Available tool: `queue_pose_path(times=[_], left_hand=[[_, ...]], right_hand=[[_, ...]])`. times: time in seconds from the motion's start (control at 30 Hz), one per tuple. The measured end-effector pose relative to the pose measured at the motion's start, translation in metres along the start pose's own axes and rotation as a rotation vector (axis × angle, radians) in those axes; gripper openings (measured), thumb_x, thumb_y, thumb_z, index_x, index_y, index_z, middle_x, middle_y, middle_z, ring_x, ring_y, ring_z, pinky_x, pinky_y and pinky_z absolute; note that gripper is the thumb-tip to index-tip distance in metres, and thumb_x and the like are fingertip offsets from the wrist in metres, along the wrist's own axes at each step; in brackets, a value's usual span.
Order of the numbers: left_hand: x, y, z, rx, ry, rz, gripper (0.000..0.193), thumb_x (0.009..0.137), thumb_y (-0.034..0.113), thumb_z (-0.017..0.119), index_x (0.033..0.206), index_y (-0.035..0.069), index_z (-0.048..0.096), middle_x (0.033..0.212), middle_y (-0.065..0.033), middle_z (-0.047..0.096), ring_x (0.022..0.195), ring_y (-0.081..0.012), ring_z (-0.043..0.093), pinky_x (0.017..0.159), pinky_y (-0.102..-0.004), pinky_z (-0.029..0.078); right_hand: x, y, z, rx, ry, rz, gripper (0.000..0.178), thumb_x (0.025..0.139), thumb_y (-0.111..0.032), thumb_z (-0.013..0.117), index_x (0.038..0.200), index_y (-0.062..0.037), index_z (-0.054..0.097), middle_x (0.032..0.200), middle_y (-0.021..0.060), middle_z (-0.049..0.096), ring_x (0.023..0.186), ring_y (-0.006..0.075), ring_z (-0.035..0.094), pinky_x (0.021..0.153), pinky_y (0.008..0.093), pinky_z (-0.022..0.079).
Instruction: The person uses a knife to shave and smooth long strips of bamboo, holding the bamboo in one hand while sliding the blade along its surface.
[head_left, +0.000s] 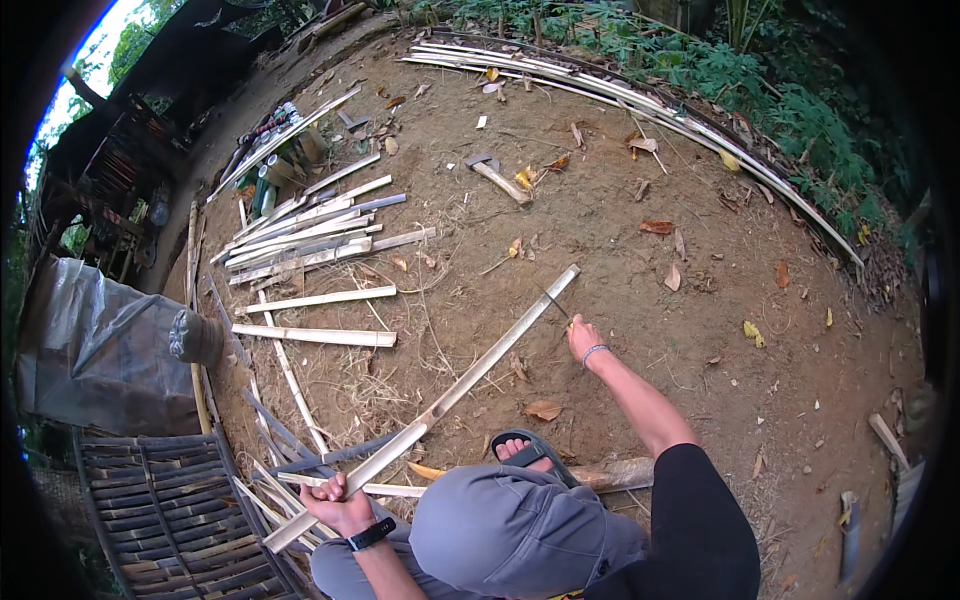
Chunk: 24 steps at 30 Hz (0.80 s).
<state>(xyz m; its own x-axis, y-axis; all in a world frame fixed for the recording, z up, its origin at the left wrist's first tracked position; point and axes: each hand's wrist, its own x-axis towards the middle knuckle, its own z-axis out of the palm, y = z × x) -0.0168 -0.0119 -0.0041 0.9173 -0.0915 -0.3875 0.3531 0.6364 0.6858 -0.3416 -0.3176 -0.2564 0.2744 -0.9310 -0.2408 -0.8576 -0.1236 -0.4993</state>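
Observation:
My left hand (340, 505), a dark band on its wrist, is closed round the near end of a long split bamboo strip (470, 378). The strip slants up and away to the right, its pale hollow inner face upward. My right hand (588, 343), with a beaded bracelet, is closed on a thin dark-bladed tool that looks like a knife (556, 304); its handle is mostly hidden in the fingers. The blade reaches to the strip near its far end; whether it cuts in, I cannot tell. My sandalled foot (530, 452) rests just right of the strip.
Several split bamboo pieces (315, 335) lie in a fan on the left. A hatchet (500, 180) lies on the dirt ahead. Long bamboo strips (600, 90) curve along the plants at the far right. A dark slatted bamboo platform (175, 510) and a plastic-covered bundle (105, 345) stand at left.

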Motion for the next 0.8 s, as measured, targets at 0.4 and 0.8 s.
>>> queue_pose_path(times=[0.4,0.8], left_hand=[[0.005,0.058,-0.043,0.082,0.065,0.083,0.045,0.093,0.030,0.044,0.053,0.017,0.030,0.042,0.0027,0.027,0.036,-0.0116,0.027,0.046,-0.0267,0.032],[0.013,0.064,-0.049,0.098,0.097,0.131,0.047,0.093,0.032,0.044,0.051,0.017,0.028,0.040,0.0033,0.024,0.037,-0.0108,0.024,0.043,-0.0252,0.029]], right_hand=[[-0.066,-0.046,0.007,0.066,-0.145,-0.056,0.029,0.092,-0.027,0.047,0.097,0.0009,0.043,0.079,0.0293,0.062,0.077,0.0478,0.061,0.068,0.0544,0.050],[-0.034,-0.039,0.012,-0.005,-0.226,-0.068,0.027,0.092,-0.027,0.046,0.100,-0.0015,0.043,0.084,0.0286,0.063,0.080,0.0448,0.062,0.068,0.0517,0.050]])
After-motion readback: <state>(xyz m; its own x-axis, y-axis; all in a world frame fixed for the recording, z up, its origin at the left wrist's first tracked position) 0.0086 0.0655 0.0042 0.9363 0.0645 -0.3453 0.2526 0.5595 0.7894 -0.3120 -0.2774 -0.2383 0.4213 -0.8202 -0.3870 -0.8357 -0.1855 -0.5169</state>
